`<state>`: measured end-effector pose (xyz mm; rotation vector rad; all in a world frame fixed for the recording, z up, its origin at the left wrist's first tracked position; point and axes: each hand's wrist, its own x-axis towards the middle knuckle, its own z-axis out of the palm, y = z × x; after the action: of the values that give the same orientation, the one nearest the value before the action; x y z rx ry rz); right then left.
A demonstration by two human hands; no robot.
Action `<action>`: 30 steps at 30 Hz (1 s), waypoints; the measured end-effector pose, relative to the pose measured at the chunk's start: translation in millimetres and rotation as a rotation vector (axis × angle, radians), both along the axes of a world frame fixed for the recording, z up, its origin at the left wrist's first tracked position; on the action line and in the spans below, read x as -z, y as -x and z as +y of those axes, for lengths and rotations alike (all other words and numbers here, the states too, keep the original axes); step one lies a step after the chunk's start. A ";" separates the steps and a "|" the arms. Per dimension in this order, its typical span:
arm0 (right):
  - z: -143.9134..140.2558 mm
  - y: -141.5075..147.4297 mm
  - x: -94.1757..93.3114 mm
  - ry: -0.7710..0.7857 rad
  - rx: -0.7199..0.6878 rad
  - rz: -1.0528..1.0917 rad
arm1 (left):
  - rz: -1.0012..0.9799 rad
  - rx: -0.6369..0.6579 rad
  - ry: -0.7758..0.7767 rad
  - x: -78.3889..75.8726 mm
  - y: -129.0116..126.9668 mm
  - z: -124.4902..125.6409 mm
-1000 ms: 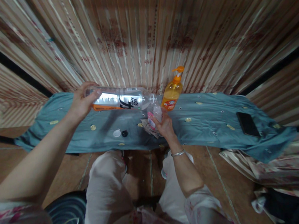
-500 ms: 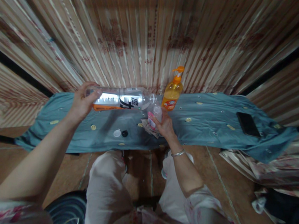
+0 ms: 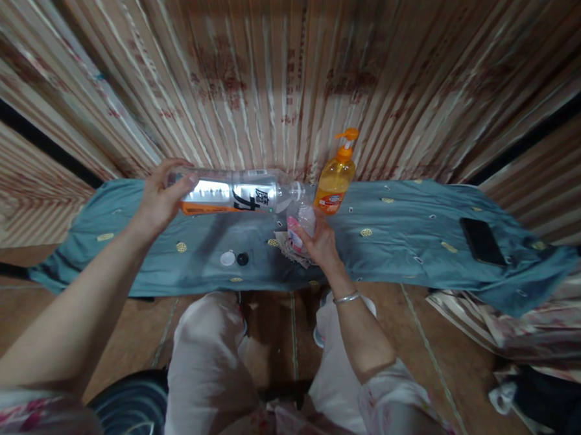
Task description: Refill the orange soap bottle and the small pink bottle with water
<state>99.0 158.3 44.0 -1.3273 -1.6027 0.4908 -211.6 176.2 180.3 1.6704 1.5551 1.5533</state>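
A striped curtain hangs behind a low table (image 3: 415,250) draped in blue-green cloth, with tiled floor below. Your left hand (image 3: 159,197) is closed around the base end of a large clear bottle (image 3: 238,192), held nearly level above the cloth; its long axis runs left to right, and its open mouth points right, meeting the top of a small bottle (image 3: 304,221). Your right hand (image 3: 321,245) grips that small bottle and holds it upright on the table, apparently to steady it under the mouth of the larger one. A white cap (image 3: 227,258) and a black cap (image 3: 242,259) lie just nearer, side by side. An orange pump bottle (image 3: 335,181) stands just beyond; a dark phone (image 3: 481,240) lies far right.
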 end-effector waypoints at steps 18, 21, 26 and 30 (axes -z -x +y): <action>0.7 -0.3 0.1 -0.028 -0.007 0.008 | -0.098 -0.040 0.026 0.1 -5.2 1.7; 1.0 -0.2 1.7 -0.036 -0.001 0.006 | -0.094 -0.014 0.016 1.1 -3.2 2.6; 1.1 0.1 3.6 -0.031 0.013 -0.018 | -0.086 -0.007 0.007 -0.4 -3.3 0.9; 1.5 -0.7 3.5 -0.018 0.005 -0.037 | -0.083 -0.013 0.027 -1.0 -4.1 0.5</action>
<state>99.7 159.8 40.5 -1.3331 -1.6303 0.4501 -207.4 176.8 181.3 1.5641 1.5404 1.5803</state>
